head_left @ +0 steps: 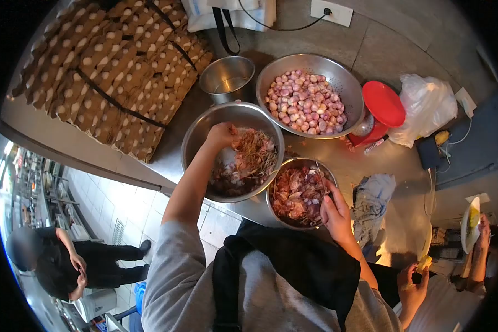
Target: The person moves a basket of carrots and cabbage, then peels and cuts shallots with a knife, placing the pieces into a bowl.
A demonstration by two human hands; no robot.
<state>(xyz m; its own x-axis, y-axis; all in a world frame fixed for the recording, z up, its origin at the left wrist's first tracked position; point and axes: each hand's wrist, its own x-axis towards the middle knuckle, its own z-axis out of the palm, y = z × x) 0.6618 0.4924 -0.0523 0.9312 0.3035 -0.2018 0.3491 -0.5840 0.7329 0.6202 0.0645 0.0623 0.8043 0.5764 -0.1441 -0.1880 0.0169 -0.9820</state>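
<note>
My left hand (222, 134) is inside a large steel bowl (189, 138), its fingers curled together beside a heap of shallot roots and skins (254, 152). What those fingers hold, if anything, is hidden. A knife (321, 178) with a thin blade is gripped in my right hand (336, 210), at the right rim of a smaller steel bowl (275, 212). Reddish shallot skins and some purple shallots (297, 193) fill that smaller bowl. Behind both stands a steel colander (346, 72) with many pink shallots (304, 102).
Strapped egg trays (110, 66) are stacked at the left. An empty-looking steel pot (227, 77), a red lid (383, 104), a plastic bag (426, 105) and a grey cloth (373, 199) are on the counter. One person (55, 260) stands left; another person's hand (412, 290) is at lower right.
</note>
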